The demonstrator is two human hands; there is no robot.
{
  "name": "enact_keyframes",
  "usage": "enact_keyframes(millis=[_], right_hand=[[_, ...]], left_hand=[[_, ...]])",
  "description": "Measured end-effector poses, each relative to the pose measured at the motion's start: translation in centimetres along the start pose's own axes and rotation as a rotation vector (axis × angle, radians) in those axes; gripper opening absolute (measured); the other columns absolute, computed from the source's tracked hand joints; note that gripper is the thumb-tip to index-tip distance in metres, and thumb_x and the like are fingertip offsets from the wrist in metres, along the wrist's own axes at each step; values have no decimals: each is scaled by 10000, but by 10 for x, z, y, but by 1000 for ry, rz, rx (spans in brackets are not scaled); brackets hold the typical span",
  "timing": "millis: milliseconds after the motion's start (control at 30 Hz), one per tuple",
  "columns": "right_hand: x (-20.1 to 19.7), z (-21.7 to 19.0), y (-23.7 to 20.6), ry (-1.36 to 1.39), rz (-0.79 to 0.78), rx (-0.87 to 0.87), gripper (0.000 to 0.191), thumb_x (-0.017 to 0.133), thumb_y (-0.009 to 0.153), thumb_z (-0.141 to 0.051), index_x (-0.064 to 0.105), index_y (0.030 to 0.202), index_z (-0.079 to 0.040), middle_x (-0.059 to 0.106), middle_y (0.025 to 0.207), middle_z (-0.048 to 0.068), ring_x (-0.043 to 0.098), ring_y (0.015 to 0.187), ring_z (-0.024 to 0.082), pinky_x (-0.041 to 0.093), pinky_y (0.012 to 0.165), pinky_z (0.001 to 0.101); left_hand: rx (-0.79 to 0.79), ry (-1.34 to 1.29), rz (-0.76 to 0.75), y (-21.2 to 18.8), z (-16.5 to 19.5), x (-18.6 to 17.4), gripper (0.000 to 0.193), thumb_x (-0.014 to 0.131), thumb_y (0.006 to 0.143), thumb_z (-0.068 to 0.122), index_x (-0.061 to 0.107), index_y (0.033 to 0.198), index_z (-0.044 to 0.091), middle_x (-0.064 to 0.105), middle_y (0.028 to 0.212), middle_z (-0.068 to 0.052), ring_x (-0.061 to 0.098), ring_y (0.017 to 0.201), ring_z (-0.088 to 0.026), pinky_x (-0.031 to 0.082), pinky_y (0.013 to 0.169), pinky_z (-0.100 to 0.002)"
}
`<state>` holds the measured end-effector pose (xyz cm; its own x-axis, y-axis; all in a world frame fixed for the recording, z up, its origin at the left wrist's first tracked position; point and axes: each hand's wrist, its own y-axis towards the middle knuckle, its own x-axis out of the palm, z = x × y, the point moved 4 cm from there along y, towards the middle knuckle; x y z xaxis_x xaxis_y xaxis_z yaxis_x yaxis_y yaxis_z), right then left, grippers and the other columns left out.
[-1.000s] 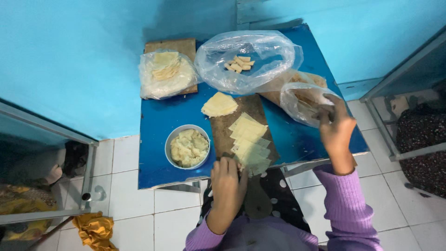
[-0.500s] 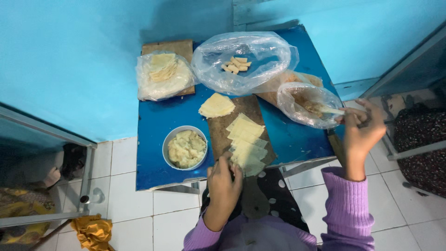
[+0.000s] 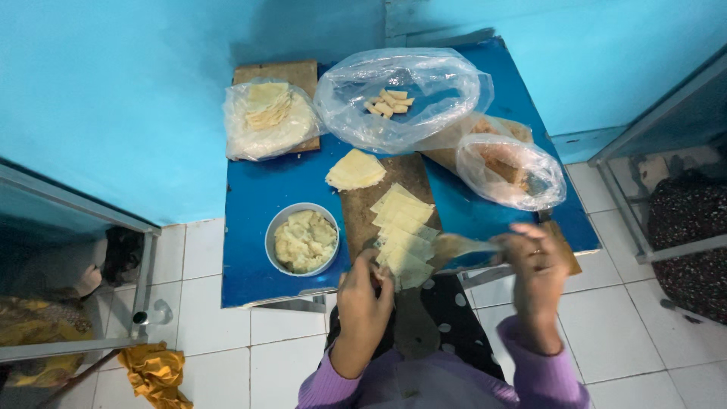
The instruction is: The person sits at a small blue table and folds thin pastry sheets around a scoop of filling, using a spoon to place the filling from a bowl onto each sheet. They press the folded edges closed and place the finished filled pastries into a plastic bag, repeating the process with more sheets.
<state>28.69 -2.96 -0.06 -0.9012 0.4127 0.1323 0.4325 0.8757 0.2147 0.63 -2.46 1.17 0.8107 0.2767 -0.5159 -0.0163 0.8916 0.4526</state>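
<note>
Blurred right hand [image 3: 536, 266], spoon [image 3: 458, 245]

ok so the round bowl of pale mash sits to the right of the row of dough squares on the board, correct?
No. In the head view the bowl of pale mash sits to the left of the row of dough squares, on the blue table beside the board.

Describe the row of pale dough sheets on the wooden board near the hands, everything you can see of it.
The dough sheets are thin, pale yellow squares, soft-looking, laid flat in an overlapping row that runs down the wooden board toward the person. The nearest sheets reach the table's front edge. The left hand rests its fingers on the lowest sheet's left edge. The right hand holds a blurred spoon-like tool beside the row; contact cannot be told.
</note>
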Motion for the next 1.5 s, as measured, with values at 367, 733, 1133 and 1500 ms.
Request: enact_keyframes(millis=[367, 733, 1133, 1500], right_hand=[[44, 29, -48, -74, -166, -259, 330, 612, 949, 159, 550, 1243, 23, 740, 1073, 216, 739, 922, 211, 626, 807, 347], [41, 27, -55, -148, -199, -462, 287, 624, 922, 185, 569, 1159, 33, 734, 1059, 225, 767, 975, 268, 651, 862, 387], [32, 17, -42, -81, -14, -451, 264, 615, 984, 173, 551, 1189, 20, 679, 1050, 162, 730, 915, 230, 643, 803, 361], [9, -48, 50, -740, 353, -711, 164, 640, 1158, 145, 538, 1236, 43, 728, 1081, 191, 777, 965, 266, 647, 873, 337]], left_hand=[[-140, -255, -35, -1, -6, 1, 403, 707, 845, -39, 576, 1225, -7, 660, 834, -89, 677, 680, -147, 554, 630, -282], [-162, -299, -30, -1, -14, 7, 439, 704, 839, -58, 560, 1250, -3, 677, 843, -82, 692, 673, -119, 565, 611, -258], [-25, -151, -27, -4, -1, 2, 415, 705, 840, -49, 590, 1238, -23, 659, 918, -134, 677, 756, -212, 549, 676, -326], [30, -232, -117, -5, 14, -6, 260, 686, 854, -60, 647, 1105, -4, 667, 943, -174, 688, 861, -334, 546, 735, -396]])
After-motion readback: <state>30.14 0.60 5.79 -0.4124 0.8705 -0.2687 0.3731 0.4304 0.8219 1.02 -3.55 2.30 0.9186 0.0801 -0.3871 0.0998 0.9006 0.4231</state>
